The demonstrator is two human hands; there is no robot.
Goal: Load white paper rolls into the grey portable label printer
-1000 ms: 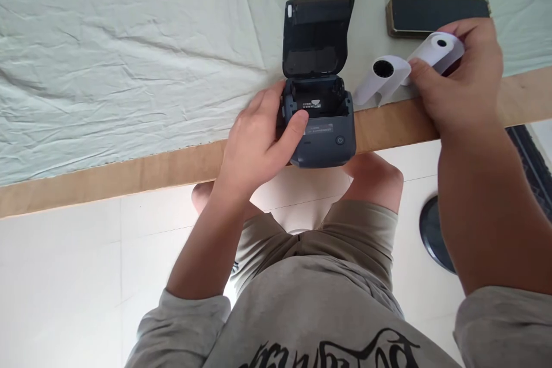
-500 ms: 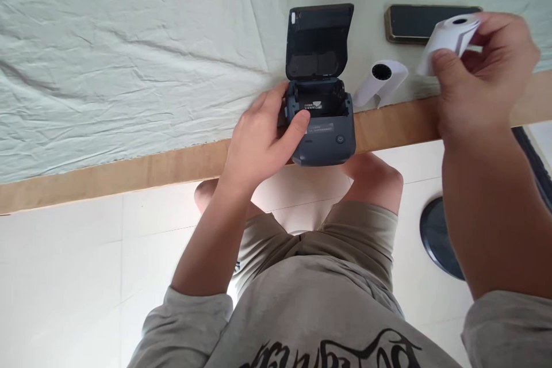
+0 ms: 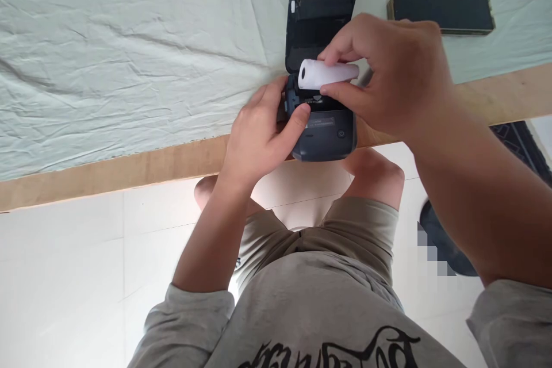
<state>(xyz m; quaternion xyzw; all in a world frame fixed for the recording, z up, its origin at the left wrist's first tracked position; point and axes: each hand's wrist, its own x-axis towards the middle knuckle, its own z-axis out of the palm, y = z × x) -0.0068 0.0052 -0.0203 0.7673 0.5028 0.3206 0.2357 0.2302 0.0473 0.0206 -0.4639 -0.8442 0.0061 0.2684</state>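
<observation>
A small dark portable printer (image 3: pixel 324 144) sits at the table's front edge with its lid (image 3: pixel 317 20) tipped back. My left hand (image 3: pixel 259 135) is closed around the printer's left side, thumb on the rim of the paper bay. In my right hand (image 3: pixel 394 77), a white paper roll (image 3: pixel 323 76) is pinched between thumb and fingers. The roll lies sideways over the open bay, its hollow core facing left. Whether it touches the bay I cannot tell. My right hand largely hides the spot where a second paper roll stood.
A dark phone-like device (image 3: pixel 444 12) lies on the pale green cloth (image 3: pixel 150 69) at the back right. The table's bare wooden edge (image 3: pixel 129 167) runs along the front. A round black object (image 3: pixel 444 241), partly pixelated, is on the floor at the right.
My right hand has carried the paper roll leftward from beside the phone-like device to over the printer and turned it sideways. My left hand stays on the printer.
</observation>
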